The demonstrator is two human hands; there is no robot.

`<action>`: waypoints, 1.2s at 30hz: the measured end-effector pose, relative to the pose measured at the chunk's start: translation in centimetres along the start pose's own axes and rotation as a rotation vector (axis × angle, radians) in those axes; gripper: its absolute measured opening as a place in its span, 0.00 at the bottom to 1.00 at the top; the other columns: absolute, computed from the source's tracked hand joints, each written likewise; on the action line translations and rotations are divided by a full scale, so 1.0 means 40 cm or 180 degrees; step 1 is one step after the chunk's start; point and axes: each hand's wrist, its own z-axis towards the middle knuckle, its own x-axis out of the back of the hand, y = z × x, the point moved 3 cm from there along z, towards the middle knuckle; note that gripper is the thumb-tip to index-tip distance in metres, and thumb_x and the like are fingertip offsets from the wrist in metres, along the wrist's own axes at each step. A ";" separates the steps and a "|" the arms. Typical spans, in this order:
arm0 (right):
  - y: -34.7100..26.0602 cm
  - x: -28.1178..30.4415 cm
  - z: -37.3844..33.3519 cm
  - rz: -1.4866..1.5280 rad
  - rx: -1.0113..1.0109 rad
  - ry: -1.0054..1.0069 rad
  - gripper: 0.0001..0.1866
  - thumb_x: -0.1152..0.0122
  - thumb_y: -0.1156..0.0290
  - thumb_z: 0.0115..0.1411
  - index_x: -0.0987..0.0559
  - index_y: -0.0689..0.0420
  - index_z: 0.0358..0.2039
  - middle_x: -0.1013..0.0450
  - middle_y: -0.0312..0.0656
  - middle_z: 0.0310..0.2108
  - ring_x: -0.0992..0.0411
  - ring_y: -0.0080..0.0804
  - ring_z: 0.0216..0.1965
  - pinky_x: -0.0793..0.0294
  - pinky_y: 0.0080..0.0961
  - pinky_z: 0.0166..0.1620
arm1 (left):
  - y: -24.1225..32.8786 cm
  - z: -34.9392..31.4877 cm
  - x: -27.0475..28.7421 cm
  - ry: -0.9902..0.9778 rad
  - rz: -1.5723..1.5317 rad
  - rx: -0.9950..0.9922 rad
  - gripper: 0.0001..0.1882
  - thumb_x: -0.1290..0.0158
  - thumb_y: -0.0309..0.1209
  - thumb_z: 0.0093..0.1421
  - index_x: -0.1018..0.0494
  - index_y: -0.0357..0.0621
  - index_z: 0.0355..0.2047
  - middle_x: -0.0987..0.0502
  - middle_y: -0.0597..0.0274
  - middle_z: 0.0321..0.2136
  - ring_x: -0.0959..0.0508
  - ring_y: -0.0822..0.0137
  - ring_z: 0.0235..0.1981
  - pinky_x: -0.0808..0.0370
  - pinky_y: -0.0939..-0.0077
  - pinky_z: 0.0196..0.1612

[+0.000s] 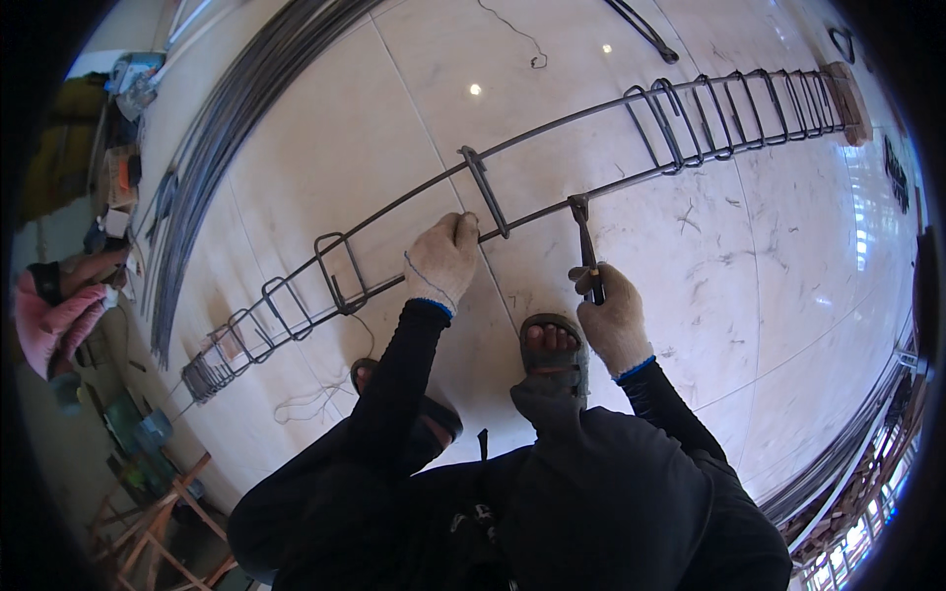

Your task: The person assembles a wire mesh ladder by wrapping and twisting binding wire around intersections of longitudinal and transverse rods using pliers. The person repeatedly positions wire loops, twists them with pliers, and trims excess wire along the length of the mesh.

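Note:
A long frame of two steel reinforcing bars (564, 204) lies across the floor, with bent rectangular stirrups around it. Beside a single stirrup (485, 194) near its middle, my gloved left hand (441, 260) is closed with thumb and fingers pinched together. It covers part of the nearer bar, and whatever is in the pinch is hidden. In my gloved right hand (613, 310) are end-cutting pincers (587, 246), gripped by the handles. Their jaws sit just on my side of the nearer bar, right of that stirrup.
More stirrups (680, 123) cluster toward the right end, which rests on a wooden block (847, 104). Loose steel rods (236, 118) lie in a bundle at the left. Thin wire (315, 402) trails near my sandalled feet. A person's pink-clothed part (61, 320) shows far left.

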 end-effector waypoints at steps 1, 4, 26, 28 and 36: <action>-0.005 0.005 0.000 0.0108 -0.0050 -0.0130 0.18 0.44 0.84 0.51 0.18 0.60 0.43 0.17 0.49 0.43 0.20 0.51 0.49 0.20 0.39 0.52 | -0.004 -0.001 0.001 0.0020 -0.0049 -0.0025 0.24 0.54 0.50 0.76 0.18 0.42 0.39 0.17 0.38 0.35 0.17 0.35 0.40 0.22 0.44 0.44; -0.016 0.028 0.004 0.0180 -0.0085 -0.0479 0.21 0.44 0.84 0.50 0.19 0.62 0.46 0.18 0.49 0.41 0.20 0.48 0.48 0.21 0.37 0.51 | -0.013 -0.006 0.007 0.0038 -0.0174 -0.0038 0.25 0.55 0.50 0.76 0.18 0.42 0.40 0.17 0.39 0.35 0.17 0.36 0.41 0.23 0.46 0.45; -0.068 -0.060 -0.071 0.4225 -0.1821 -0.1195 0.21 0.48 0.77 0.69 0.30 0.63 0.62 0.22 0.53 0.52 0.19 0.38 0.40 0.14 0.35 0.42 | 0.058 0.002 0.020 -0.0052 -0.0287 0.0446 0.34 0.44 0.64 0.66 0.15 0.39 0.32 0.14 0.47 0.31 0.14 0.45 0.38 0.20 0.56 0.45; -0.074 -0.043 -0.027 0.4110 -0.1715 -0.1381 0.21 0.48 0.74 0.72 0.33 0.63 0.64 0.23 0.53 0.51 0.20 0.37 0.37 0.14 0.35 0.40 | 0.047 0.006 0.014 0.0014 -0.0269 0.0395 0.35 0.45 0.64 0.66 0.15 0.39 0.33 0.14 0.45 0.31 0.14 0.44 0.38 0.20 0.55 0.45; -0.084 -0.097 0.017 0.4035 -0.1760 -0.1330 0.10 0.41 0.69 0.73 0.27 0.54 0.52 0.27 0.39 0.36 0.25 0.29 0.30 0.21 0.30 0.32 | 0.047 0.008 0.020 -0.0079 -0.0230 0.0338 0.36 0.46 0.65 0.66 0.15 0.39 0.34 0.15 0.43 0.32 0.15 0.41 0.39 0.21 0.53 0.45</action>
